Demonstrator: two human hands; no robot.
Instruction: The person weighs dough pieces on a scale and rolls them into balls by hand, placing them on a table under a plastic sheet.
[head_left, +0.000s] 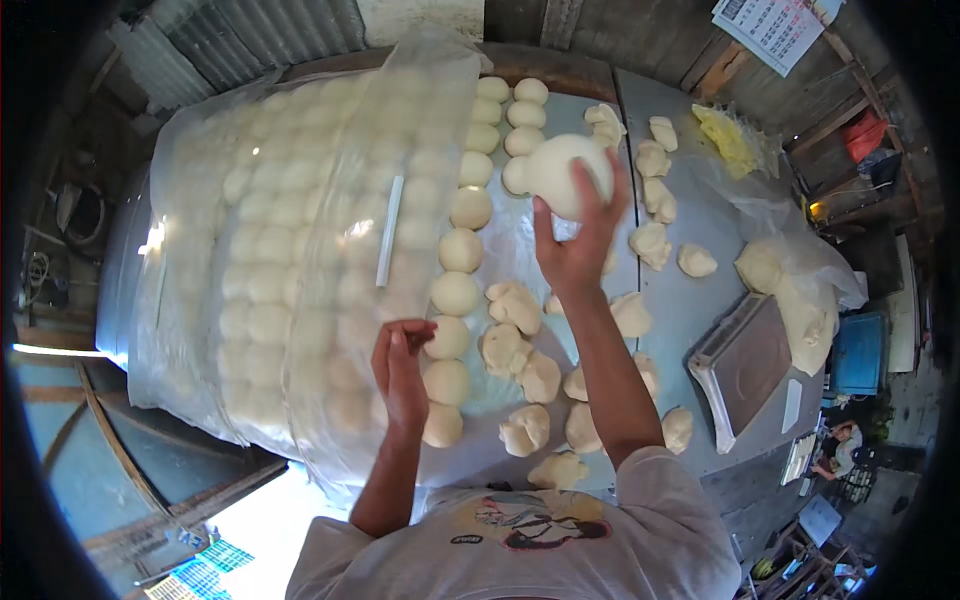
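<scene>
My right hand (580,230) grips a large, smooth white dough ball (553,165), fingers over its right side and thumb below, above a short column of smaller balls (525,115). My left hand (400,365) is lower left, fingers curled beside a longer column of smooth dough balls (454,293); I cannot make out whether anything is in them. Irregular dough pieces (510,305) lie on the metal table (690,390) between and around my arms. Rows of balls sit under clear plastic sheeting (270,200) on the left.
A flat scale (740,365) stands at the right beside a bulk dough mass (805,315) partly under plastic. A yellow bag (725,135) lies at the back right. A blue bin (855,355) and another person (840,450) are beyond the table's right edge.
</scene>
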